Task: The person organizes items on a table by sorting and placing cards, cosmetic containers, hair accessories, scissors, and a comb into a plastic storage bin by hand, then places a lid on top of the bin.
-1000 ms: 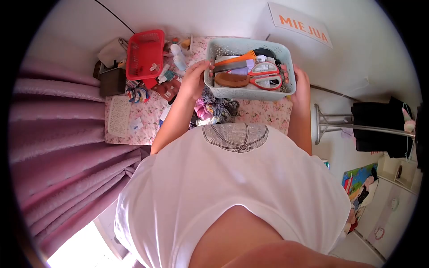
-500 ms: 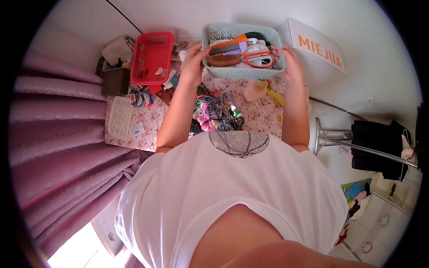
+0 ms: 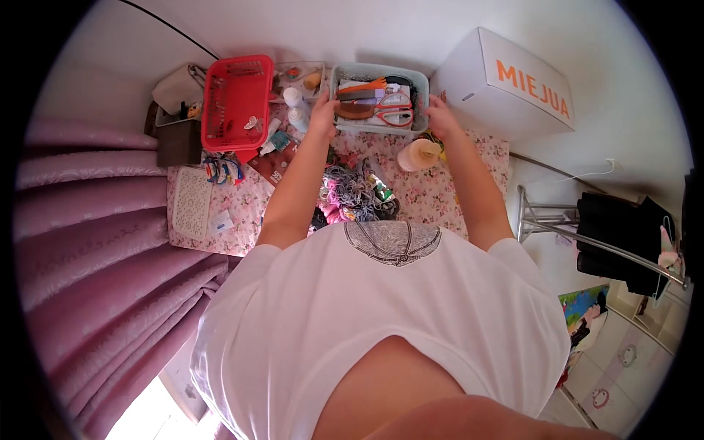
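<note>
A pale blue plastic basket [image 3: 381, 130] stands at the back of the table by the wall. Inside it lie a brown comb [image 3: 355, 111], scissors [image 3: 396, 112] with red-rimmed handles, and an orange brush-like item [image 3: 374, 83]. My left hand [image 3: 324, 116] grips the basket's left end. At the opposite end, my right hand [image 3: 442, 119] has its fingers against the basket's side. A pump bottle [image 3: 419, 155] is just below my right hand, and white bottles [image 3: 297, 117] stand left of my left hand.
A red basket [image 3: 236, 137] stands at the back left. The white box [image 3: 506, 95] marked MIEJUA is at the right. Tangled yarn [image 3: 356, 192] lies on the flowered tablecloth [image 3: 433, 194] near my shirt. Purple curtains [image 3: 95, 242] hang left; a metal rack [image 3: 543, 220] stands right.
Both hands have taken the pale blue basket farther back and down, toward the wall. It looks smaller now, and the white bottles and more of the MIEJUA box have come into view.
</note>
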The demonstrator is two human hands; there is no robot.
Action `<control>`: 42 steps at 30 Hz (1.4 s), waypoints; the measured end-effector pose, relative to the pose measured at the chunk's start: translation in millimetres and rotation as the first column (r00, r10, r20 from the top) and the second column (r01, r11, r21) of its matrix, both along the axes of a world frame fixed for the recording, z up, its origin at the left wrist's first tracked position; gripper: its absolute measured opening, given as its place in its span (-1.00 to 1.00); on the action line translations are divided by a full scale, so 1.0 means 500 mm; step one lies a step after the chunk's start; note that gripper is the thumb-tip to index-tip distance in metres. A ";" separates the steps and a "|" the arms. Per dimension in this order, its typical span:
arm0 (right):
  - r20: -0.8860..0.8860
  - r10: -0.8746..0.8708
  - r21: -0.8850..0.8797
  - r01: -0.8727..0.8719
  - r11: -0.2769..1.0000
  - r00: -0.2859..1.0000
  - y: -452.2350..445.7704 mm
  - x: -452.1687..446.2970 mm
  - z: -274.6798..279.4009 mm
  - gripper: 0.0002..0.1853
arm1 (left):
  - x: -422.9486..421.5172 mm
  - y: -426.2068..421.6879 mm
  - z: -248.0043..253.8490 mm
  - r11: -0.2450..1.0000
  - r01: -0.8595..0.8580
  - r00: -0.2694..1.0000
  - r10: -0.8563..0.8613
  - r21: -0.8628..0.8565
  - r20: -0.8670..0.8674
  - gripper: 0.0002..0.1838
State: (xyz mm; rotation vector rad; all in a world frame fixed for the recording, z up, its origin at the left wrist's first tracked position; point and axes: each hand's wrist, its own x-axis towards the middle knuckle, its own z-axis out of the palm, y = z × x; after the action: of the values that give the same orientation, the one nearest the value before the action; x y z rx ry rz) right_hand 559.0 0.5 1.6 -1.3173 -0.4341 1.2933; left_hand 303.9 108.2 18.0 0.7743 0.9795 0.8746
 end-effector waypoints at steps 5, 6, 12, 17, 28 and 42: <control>-0.049 0.020 -0.212 -0.030 0.977 0.999 -0.018 -0.012 -0.001 -0.58 | -0.011 0.007 -0.064 0.995 0.079 0.972 -0.064 0.057 -0.226 -0.49; -0.075 0.048 -0.192 -0.062 0.979 0.996 -0.025 -0.012 -0.003 -0.62 | -0.015 0.002 -0.068 0.995 0.094 0.967 -0.083 0.032 -0.240 -0.47; -0.128 0.207 -0.193 -0.229 0.954 0.970 -0.015 0.043 -0.107 -0.70 | -0.028 -0.026 -0.106 0.989 0.115 0.945 -0.079 0.097 -0.317 -0.49; 0.396 0.077 -0.134 -0.025 0.991 0.915 -0.065 -0.018 0.059 -0.61 | -0.064 -0.094 0.024 0.970 0.223 0.880 -0.156 0.099 -0.448 -0.60; 0.622 -0.043 0.198 -0.104 0.975 0.782 -0.165 -0.207 0.254 -0.74 | -0.260 -0.179 0.031 0.967 0.196 0.957 -0.152 0.163 -0.249 -0.81; 0.418 0.343 0.160 -0.439 0.884 0.841 -0.159 -0.511 0.116 -0.73 | -0.577 -0.158 -0.105 0.919 0.207 0.771 0.057 0.335 -0.634 -0.79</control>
State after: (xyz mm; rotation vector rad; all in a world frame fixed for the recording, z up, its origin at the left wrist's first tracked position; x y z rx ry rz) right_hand 303.4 -79.2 59.6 -1.3006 -1.1605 1.2582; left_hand 15.2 29.1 -34.3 1.5145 1.3731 0.7487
